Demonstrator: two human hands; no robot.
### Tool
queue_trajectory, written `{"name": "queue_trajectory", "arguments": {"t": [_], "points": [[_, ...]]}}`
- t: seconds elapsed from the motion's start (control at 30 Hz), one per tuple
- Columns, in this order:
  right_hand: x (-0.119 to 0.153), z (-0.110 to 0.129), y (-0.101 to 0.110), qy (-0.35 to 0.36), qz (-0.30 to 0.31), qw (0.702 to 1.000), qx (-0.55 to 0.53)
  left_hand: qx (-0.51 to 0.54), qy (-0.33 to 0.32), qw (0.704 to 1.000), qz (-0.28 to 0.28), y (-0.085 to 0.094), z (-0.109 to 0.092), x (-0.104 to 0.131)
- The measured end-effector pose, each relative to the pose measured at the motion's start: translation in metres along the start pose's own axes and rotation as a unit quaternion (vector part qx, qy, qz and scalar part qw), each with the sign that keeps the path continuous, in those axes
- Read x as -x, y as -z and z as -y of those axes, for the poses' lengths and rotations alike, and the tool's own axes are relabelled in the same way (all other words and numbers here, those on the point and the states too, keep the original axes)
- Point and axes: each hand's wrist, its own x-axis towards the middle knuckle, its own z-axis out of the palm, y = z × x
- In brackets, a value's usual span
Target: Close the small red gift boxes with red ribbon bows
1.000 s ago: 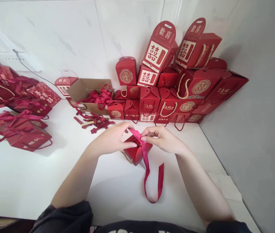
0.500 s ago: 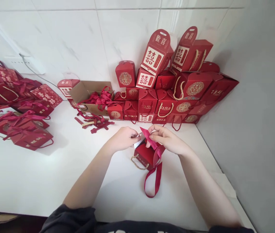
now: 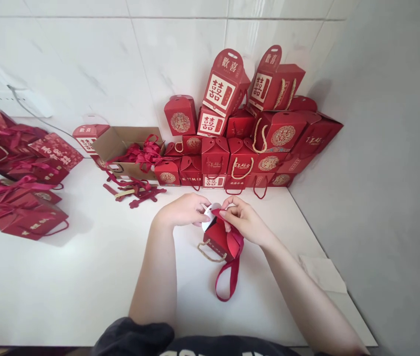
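A small red gift box (image 3: 215, 241) stands on the white table in front of me, with a twisted rope handle (image 3: 207, 255) on its near left side. My left hand (image 3: 187, 211) is closed on the box's raised top flap, whose white inner face (image 3: 207, 216) shows. With thumb and fingers, my right hand (image 3: 242, 220) pinches the end of a crimson ribbon just above the box, close to that flap. The ribbon (image 3: 234, 272) runs past the box's right flap and hangs in a loop onto the table at the near side.
Many red gift boxes (image 3: 214, 153) are stacked against the tiled wall. An open cardboard carton (image 3: 128, 136) holds ribbons, and loose ribbon-like strips (image 3: 136, 193) lie before it. Ribboned boxes (image 3: 34, 217) are grouped at far left. A grey wall (image 3: 391, 173) bounds the right.
The ribbon end has been drawn down and left toward the flap in my left hand. My right hand has lowered slightly. The whole view has shifted a little.
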Motion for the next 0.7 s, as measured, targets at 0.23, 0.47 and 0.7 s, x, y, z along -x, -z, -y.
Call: {"name": "queue_trajectory", "arguments": {"t": [0.23,0.47,0.7], "points": [[-0.007,0.004,-0.001,0.021,-0.001,1.0,-0.018,-0.01,0.02,1.0,-0.002,0.009,0.001,0.001],[-0.01,0.0,-0.001,-0.013,0.013,1.0,0.017,0.003,0.009,1.0,-0.003,0.005,-0.004,-0.002],[-0.005,0.013,0.009,-0.008,0.031,0.999,0.005,0.004,-0.003,1.0,-0.007,-0.002,-0.007,-0.007]]}}
